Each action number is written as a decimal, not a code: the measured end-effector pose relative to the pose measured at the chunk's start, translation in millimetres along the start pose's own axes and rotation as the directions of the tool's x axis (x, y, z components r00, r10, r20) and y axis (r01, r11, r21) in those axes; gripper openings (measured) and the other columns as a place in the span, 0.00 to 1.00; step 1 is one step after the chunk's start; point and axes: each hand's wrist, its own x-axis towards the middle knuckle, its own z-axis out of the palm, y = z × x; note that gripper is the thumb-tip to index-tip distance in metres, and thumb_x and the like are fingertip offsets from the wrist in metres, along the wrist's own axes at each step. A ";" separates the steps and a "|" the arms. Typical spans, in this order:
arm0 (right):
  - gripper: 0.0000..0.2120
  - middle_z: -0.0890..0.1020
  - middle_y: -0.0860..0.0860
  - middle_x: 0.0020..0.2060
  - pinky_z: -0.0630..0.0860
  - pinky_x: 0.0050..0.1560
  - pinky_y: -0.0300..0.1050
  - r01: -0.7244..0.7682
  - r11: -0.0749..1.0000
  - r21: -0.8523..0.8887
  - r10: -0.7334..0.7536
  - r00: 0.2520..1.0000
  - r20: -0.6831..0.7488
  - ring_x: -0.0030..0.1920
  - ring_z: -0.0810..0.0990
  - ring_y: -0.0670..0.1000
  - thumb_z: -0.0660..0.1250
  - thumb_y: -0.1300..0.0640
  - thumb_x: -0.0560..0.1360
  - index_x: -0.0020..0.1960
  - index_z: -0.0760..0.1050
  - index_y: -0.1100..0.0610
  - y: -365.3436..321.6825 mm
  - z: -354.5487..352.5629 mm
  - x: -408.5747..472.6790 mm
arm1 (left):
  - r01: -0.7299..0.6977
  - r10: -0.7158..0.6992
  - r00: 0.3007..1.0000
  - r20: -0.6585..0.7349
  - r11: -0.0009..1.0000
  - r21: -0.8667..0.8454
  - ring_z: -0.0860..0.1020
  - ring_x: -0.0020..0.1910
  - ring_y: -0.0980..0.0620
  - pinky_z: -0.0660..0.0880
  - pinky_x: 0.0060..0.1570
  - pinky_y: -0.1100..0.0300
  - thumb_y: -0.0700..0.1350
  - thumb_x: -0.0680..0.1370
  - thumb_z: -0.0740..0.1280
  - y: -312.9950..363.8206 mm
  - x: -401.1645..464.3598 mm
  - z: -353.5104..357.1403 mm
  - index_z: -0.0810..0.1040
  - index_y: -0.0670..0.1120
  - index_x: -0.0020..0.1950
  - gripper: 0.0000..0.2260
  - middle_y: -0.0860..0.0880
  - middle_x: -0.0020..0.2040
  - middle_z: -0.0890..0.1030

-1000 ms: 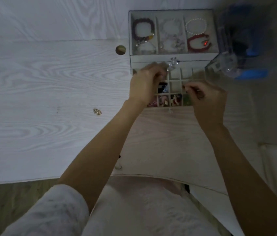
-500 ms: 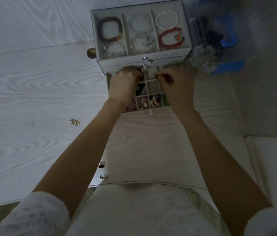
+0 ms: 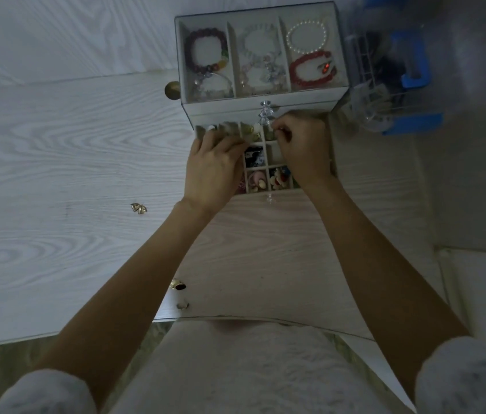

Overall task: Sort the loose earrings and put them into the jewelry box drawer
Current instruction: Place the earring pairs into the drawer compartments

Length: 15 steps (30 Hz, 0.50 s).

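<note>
The jewelry box [image 3: 261,98] stands at the back of the table, with bracelets under its clear lid. Its drawer [image 3: 268,191] is pulled out toward me, a grid of small cells with earrings in several of them. My left hand [image 3: 215,171] lies over the drawer's left cells, fingers stretched to the back row and nothing seen in it. My right hand [image 3: 301,147] is pinched over a back middle cell, just below the crystal knob [image 3: 265,113]; a tiny earring seems held in its fingertips. A loose gold earring [image 3: 138,208] lies to the left, with two more [image 3: 177,285] near the table's front edge.
A blue basket [image 3: 412,118] with clear plastic items stands right of the box. A round brass knob [image 3: 171,90] sits at the box's left rear. The white wood-grain table [image 3: 56,150] stretches left. The drawer's own small crystal knob [image 3: 269,199] sticks out toward me.
Both hands have moved toward the back of the drawer. My right hand shifted left to the back middle cell, and my left hand flattened over the left cells. The camera view shifted.
</note>
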 end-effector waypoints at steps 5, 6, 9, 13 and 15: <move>0.07 0.82 0.58 0.38 0.70 0.38 0.38 0.026 0.999 -0.027 -0.026 1.000 0.010 0.39 0.78 0.51 0.63 0.69 0.71 0.43 0.80 0.64 -7.3 -9.0 -4.9 | 0.015 -0.015 1.000 0.002 0.998 -0.057 0.76 0.50 0.43 0.69 0.44 0.54 0.43 0.74 0.60 1.8 0.1 -3.4 0.80 0.47 0.55 0.13 0.50 0.53 0.83; 0.07 0.81 0.58 0.38 0.73 0.38 0.42 0.040 0.999 -0.022 -0.039 0.999 0.008 0.38 0.78 0.52 0.63 0.68 0.71 0.43 0.79 0.63 -12.6 -12.7 -10.1 | 0.026 -0.028 0.999 -0.016 0.996 -0.083 0.75 0.50 0.44 0.68 0.45 0.53 0.43 0.75 0.60 1.3 -2.5 -8.9 0.80 0.47 0.55 0.13 0.50 0.52 0.83; 0.08 0.81 0.57 0.40 0.75 0.38 0.46 0.068 0.997 -0.019 -0.067 0.996 0.053 0.38 0.78 0.54 0.62 0.64 0.74 0.48 0.79 0.61 -34.3 -21.9 -33.7 | 0.077 -0.095 0.992 -0.084 0.978 -0.195 0.74 0.49 0.46 0.68 0.45 0.53 0.43 0.77 0.60 -5.8 -21.1 -34.5 0.79 0.46 0.54 0.10 0.49 0.48 0.82; 0.10 0.82 0.57 0.38 0.74 0.34 0.44 0.142 0.990 -0.013 -0.136 0.966 0.218 0.35 0.79 0.56 0.62 0.62 0.75 0.55 0.78 0.58 -72.0 -12.9 -69.7 | 0.215 -0.259 0.955 -0.142 0.939 -0.269 0.78 0.42 0.50 0.68 0.46 0.54 0.42 0.78 0.61 -27.1 -72.8 -63.8 0.78 0.46 0.54 0.08 0.52 0.43 0.83; 0.11 0.83 0.56 0.42 0.76 0.38 0.47 0.199 0.980 -0.009 -0.184 0.924 0.335 0.38 0.80 0.57 0.64 0.62 0.75 0.55 0.78 0.57 -90.6 6.6 -82.1 | 0.326 -0.374 0.919 -0.128 0.900 -0.287 0.79 0.41 0.51 0.70 0.48 0.52 0.42 0.77 0.63 -45.6 -101.4 -70.0 0.78 0.47 0.54 0.07 0.53 0.43 0.83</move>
